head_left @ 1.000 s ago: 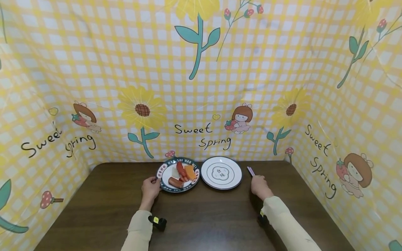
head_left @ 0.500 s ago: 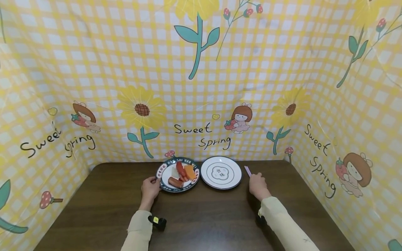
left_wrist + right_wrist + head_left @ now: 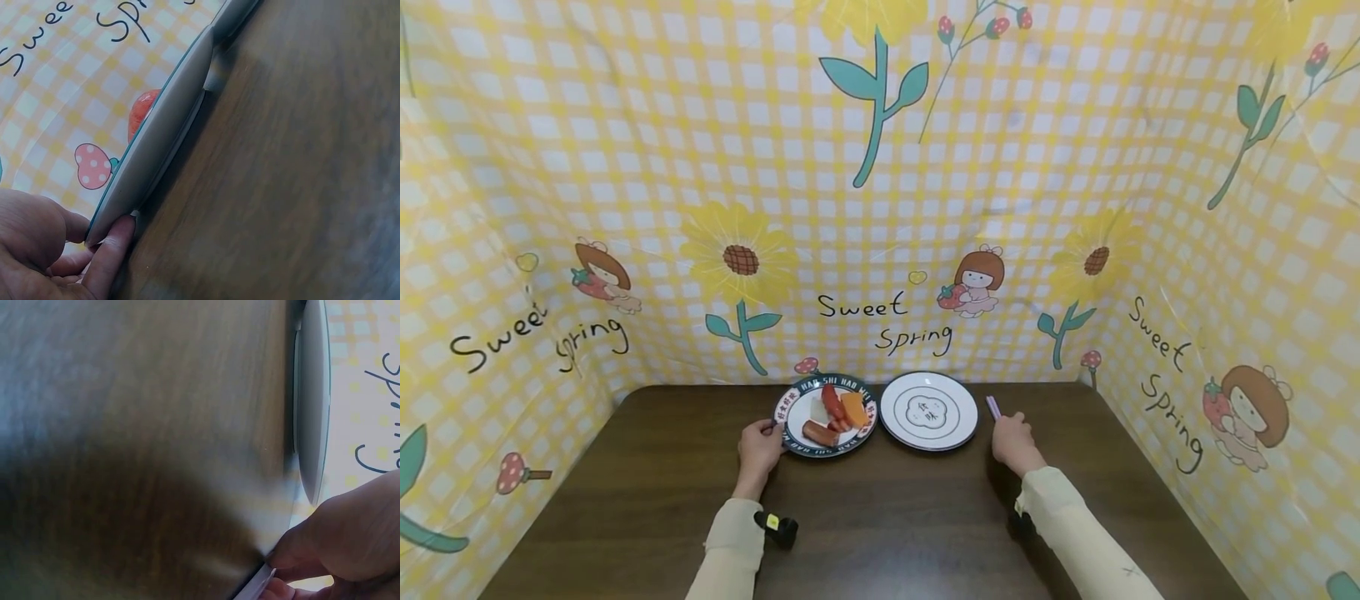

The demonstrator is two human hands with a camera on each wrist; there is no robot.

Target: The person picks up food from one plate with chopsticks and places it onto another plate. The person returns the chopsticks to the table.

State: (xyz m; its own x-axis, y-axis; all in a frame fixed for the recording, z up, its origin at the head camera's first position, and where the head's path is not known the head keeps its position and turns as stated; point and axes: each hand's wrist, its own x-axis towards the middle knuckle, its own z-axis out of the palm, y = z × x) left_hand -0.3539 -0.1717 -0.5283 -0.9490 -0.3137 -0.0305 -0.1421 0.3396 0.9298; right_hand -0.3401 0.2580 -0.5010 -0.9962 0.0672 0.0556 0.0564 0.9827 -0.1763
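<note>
In the head view, my left hand (image 3: 760,448) pinches the left rim of a plate (image 3: 788,398) with a dark green patterned border. In the left wrist view the thumb is on its upper edge and a finger lies underneath. Food pieces lie on this plate: a brown sausage-like piece (image 3: 820,433), a red piece (image 3: 832,403), an orange piece (image 3: 853,409) and a whitish one (image 3: 817,410). Right of the white plate (image 3: 895,417), my right hand (image 3: 1017,443) holds slim purple chopsticks (image 3: 993,407) low over the table. Their near ends are hidden by the hand.
The two plates stand side by side, rims about touching, at the back of the dark wooden table (image 3: 880,517). A yellow checked cloth (image 3: 850,233) hangs behind and on both sides. Black wrist cameras (image 3: 778,529) sit on the cuffs.
My right hand has shifted slightly left with the chopsticks, closer to the white plate. The left hand, both plates and the food have stayed in place.
</note>
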